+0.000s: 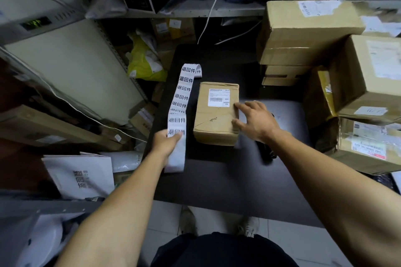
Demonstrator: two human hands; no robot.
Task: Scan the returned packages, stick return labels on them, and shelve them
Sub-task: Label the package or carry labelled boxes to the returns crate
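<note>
Meanwhile, left hand (166, 140) pinching label strip (181, 102), right hand (255, 120) spread on parcel (214, 119).

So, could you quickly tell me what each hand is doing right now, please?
Left hand: pinching the strip of return labels.
Right hand: open, fingers spread against the small cardboard package, gripping nothing.

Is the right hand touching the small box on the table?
Touching. The head view shows the right hand with its fingertips resting on the small box's right edge.

Left hand (166, 140) pinching, right hand (255, 120) spread, fingers straight.
</note>
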